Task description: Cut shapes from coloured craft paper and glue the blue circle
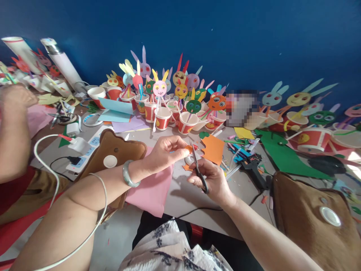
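My left hand (170, 150) pinches a small piece of orange paper (188, 150) between thumb and fingertips. The fingers of my right hand (213, 178) are wrapped round the handles of black-handled scissors (197, 165), whose blades point up and away from me, right by the orange piece. Whether the blades are cutting into the paper I cannot tell. Just beyond my hands lies a larger orange sheet (213, 149) with a jagged left edge. A roll of clear tape (189, 160) is partly hidden behind the scissors. Under my left forearm lies a pink sheet (158, 188).
Several paper cups (163, 118) with paper rabbit heads line the blue wall. A black glue gun (255, 173) and a green sheet (290, 154) lie right. Brown hand warmers (304, 210) flank me. A power strip (93, 146) and a co-worker's arm (14, 131) are left.
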`<state>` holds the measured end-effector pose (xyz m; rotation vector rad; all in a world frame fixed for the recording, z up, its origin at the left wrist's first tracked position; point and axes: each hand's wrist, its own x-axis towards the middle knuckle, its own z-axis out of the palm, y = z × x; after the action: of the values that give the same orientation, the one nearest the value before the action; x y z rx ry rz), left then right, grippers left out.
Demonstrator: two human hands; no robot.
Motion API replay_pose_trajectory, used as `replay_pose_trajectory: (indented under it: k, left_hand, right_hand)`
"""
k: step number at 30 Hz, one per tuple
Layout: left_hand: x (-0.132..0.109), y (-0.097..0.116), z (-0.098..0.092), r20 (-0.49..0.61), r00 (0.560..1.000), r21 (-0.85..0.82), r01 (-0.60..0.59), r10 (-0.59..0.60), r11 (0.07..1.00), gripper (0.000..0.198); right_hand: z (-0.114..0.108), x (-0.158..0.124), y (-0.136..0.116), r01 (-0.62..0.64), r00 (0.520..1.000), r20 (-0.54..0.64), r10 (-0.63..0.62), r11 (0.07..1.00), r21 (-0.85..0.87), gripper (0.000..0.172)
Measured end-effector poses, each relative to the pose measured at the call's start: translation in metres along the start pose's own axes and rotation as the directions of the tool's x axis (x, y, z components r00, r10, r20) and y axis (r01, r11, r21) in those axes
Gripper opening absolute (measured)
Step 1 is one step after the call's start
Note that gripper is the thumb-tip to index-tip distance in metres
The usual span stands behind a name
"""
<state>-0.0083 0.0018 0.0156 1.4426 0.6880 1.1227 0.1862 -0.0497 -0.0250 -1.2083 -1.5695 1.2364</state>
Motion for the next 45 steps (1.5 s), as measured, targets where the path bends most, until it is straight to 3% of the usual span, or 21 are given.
replay_pose_trajectory:
  k: [21,45]
  left_hand:
    - [-0.0006,-0.0074,-0.0005,0.075,0.997,-0.015,0.036,-0.035,0.999,0.006]
    - [-0.0002,-0.0061,-0.0013,0.083,0.996,-0.05,-0.01,0.014,0.999,0.008]
  right_hand:
    - [0.0,0.0022,0.0007,0.004,1.0,0.004,-0.004,1.0,-0.02,0.058]
    - [-0.0008,0.0008,0.0059,0.025,1.0,0.002,-0.025,0.999,-0.037,0.06]
